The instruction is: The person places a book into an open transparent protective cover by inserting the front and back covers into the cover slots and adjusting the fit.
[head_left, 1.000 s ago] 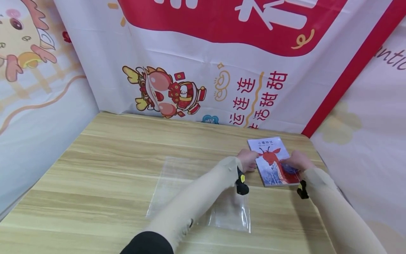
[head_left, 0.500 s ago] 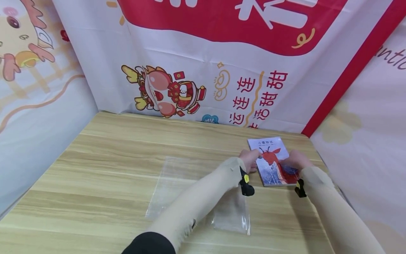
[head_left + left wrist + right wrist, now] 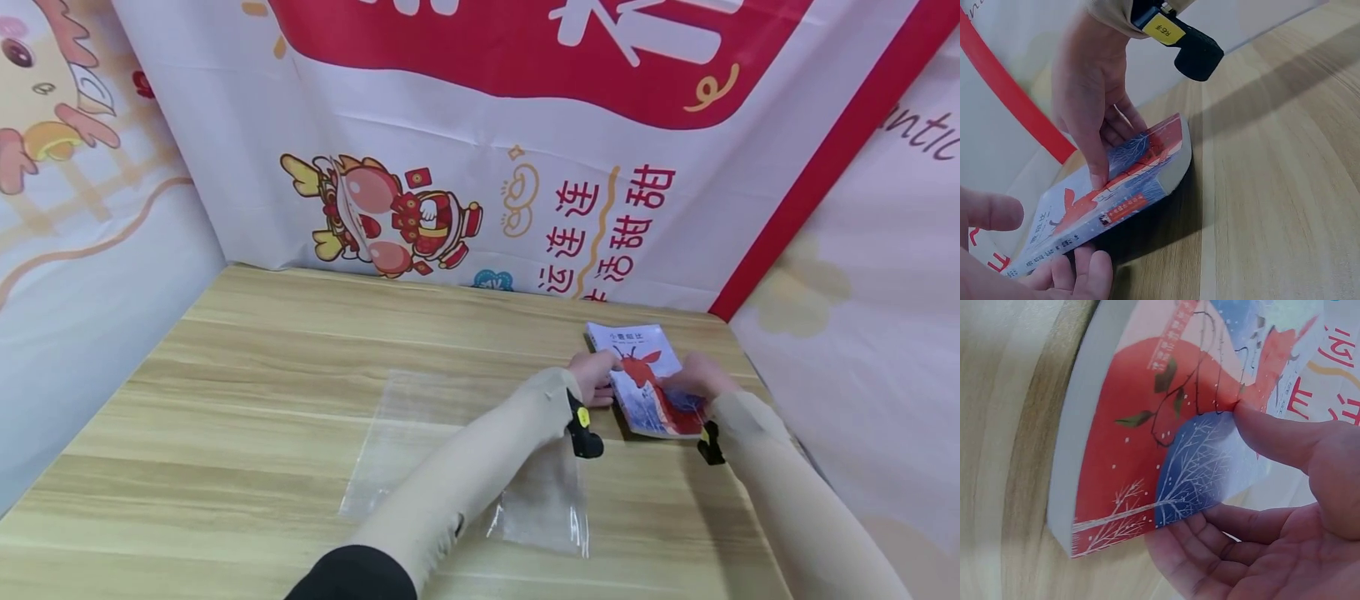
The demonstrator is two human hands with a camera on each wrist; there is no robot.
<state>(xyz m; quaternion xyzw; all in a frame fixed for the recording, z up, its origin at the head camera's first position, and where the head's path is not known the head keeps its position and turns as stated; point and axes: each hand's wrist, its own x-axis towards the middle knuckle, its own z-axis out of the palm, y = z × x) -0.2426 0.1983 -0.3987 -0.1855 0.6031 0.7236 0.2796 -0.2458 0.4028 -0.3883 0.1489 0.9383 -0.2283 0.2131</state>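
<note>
A paperback book [image 3: 637, 383] with a red deer on its cover is at the back right of the table. My right hand [image 3: 703, 377] grips its right edge, thumb flat on the cover and fingers beneath, as the right wrist view shows on the book [image 3: 1135, 444]. At the spine side, my left hand [image 3: 592, 377] has its fingers curled under the book's edge [image 3: 1104, 215], with the thumb above the cover. The spine side is tilted up, with a dark shadow below it. A clear plastic bag [image 3: 536, 508] lies flat on the table, partly hidden under my left forearm.
The wood-grain table [image 3: 225, 433] meets a printed cloth backdrop [image 3: 465, 125] close behind the book. Another cloth wall [image 3: 862, 375] stands right beside my right arm. My left sleeve [image 3: 465, 467] crosses over the bag.
The book's spine side has risen from the table and its cover now tilts. My left hand has shifted slightly right, with its fingers under the edge. The right hand has kept its place.
</note>
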